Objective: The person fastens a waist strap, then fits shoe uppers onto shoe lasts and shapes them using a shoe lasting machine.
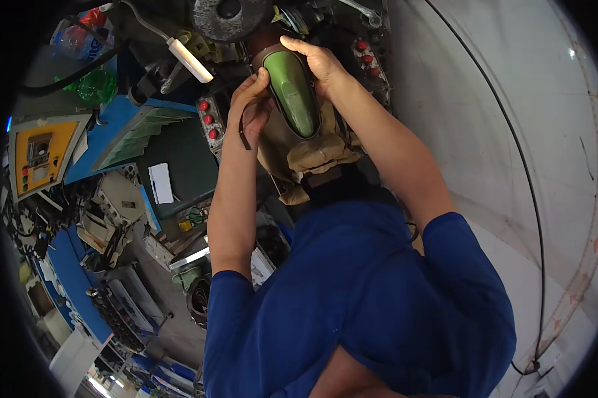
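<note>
A shoe upper with a brown edge is stretched round a glossy green shoe last [292, 93], its narrow end pointing down toward my body. My left hand [251, 99] grips its left side, thumb on the brown rim, and a dark strap hangs at the wrist. On the other side my right hand [317, 65] holds the upper edge, thumb near the top. Just above the shoe is a round grey wheel-like machine part [229, 18]. Tan cloth [322, 152] lies below the shoe, close to my lap.
Red-button panels [208, 119] [367, 58] flank the work spot. A lit lamp [190, 60] hangs at upper left. Bottles [96, 86], a yellow control box [43, 156] and a paper [160, 184] are on the left. A black cable [511, 126] runs along the right wall.
</note>
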The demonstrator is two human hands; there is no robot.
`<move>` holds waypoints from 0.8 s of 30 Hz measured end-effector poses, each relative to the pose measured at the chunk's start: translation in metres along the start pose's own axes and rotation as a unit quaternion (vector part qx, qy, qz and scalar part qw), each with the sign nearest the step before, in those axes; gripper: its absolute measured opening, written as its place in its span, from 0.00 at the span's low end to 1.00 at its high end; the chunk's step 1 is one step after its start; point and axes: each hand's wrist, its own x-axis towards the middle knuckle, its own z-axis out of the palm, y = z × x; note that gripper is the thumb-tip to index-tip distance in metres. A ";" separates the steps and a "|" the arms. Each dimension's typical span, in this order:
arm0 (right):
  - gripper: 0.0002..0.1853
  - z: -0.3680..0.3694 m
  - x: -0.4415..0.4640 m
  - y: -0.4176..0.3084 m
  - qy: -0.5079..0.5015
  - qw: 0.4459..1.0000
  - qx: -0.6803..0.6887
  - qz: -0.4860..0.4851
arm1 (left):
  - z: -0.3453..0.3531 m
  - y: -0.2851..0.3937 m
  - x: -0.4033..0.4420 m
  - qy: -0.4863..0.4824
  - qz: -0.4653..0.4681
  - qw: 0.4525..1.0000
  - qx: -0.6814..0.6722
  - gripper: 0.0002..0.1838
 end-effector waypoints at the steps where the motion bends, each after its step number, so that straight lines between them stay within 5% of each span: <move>1: 0.24 0.002 0.000 -0.002 -0.001 1.000 -0.013 -0.001 | -0.001 -0.002 0.001 -0.001 -0.006 1.000 0.001 0.19; 7: 0.23 0.003 0.000 -0.012 -0.021 0.999 -0.037 0.018 | 0.015 0.004 -0.004 -0.009 0.007 1.000 -0.025 0.26; 12: 0.30 -0.015 0.000 0.004 -0.072 0.995 -0.024 0.057 | 0.025 -0.012 -0.010 0.014 0.033 0.996 -0.078 0.21; 15: 0.35 -0.028 -0.026 0.026 -0.058 0.996 0.061 0.003 | 0.013 -0.026 -0.008 0.015 0.047 0.996 -0.072 0.17; 17: 0.28 -0.039 -0.031 0.039 0.008 1.000 -0.004 0.026 | -0.009 -0.036 -0.007 0.073 0.018 0.995 -0.060 0.12; 19: 0.18 -0.048 -0.029 0.057 0.021 0.995 0.093 -0.026 | 0.001 -0.032 -0.016 0.058 0.020 0.996 -0.060 0.11; 24: 0.15 -0.052 -0.019 0.070 0.035 0.994 0.100 -0.041 | -0.009 -0.042 -0.006 0.016 0.062 0.995 -0.078 0.13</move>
